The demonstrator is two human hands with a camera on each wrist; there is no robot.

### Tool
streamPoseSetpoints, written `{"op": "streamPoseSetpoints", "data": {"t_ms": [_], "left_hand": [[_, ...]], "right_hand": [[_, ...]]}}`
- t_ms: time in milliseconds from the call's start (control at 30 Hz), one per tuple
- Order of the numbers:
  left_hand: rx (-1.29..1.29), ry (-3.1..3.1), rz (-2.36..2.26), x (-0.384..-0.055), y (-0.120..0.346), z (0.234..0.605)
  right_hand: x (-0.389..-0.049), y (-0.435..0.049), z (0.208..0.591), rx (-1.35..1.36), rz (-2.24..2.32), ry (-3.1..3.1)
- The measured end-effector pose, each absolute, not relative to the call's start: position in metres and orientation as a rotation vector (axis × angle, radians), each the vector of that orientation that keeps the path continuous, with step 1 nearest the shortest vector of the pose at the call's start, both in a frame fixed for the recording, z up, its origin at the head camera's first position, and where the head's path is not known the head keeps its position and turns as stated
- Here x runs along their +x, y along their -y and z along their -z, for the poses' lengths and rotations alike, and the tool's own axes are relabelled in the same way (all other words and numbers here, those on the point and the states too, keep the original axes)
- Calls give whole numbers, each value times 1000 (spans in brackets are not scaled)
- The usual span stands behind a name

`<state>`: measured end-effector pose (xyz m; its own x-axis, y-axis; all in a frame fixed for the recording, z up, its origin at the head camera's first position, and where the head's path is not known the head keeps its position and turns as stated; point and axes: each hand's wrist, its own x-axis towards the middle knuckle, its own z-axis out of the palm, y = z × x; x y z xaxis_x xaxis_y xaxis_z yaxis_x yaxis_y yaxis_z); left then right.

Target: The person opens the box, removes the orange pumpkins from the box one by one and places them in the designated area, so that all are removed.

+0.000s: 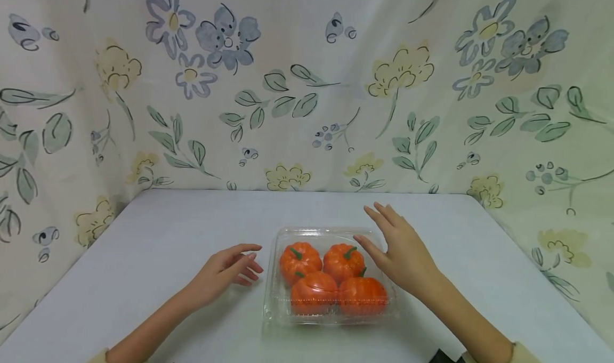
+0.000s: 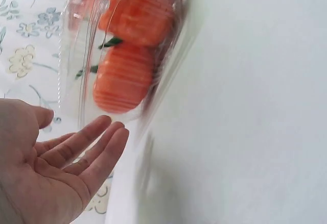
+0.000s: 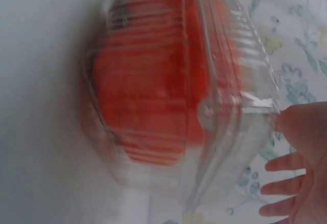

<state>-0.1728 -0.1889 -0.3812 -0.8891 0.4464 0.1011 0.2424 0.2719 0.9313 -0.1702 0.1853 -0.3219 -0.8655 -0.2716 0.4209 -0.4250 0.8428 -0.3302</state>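
Note:
A clear plastic clamshell box (image 1: pixel 269 293) with its lid down stands on the white table, and several small orange toy pumpkins (image 1: pixel 314 295) with green stems show through it. Left of the box, my left hand (image 1: pixel 221 273) has its fingers loosely extended and holds nothing. In the left wrist view its fingertips (image 2: pixel 118 132) are close by the box's side wall. My right hand (image 1: pixel 405 253) is raised at the box's far right corner, fingers spread, thumb overlapping the lid in the head view. The right wrist view shows the box large and blurred, with nothing gripped in the fingers (image 3: pixel 283 185).
The white table (image 1: pixel 192 219) runs back to a floral curtain (image 1: pixel 297 86) that also hangs along both sides. A small black object (image 1: pixel 442 357) shows at the bottom edge, by the right sleeve (image 1: pixel 520 354).

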Motion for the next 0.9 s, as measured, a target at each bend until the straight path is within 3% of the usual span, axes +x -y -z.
{"op": "streamPoseSetpoints", "data": {"t_ms": [500, 900], "left_hand": [[446, -1793, -1815, -159, 181, 393], [600, -1387, -1765, -164, 195, 398]], "right_hand": [[-149, -143, 338, 771, -541, 2562], [-136, -116, 351, 1030, -379, 2388]]}}
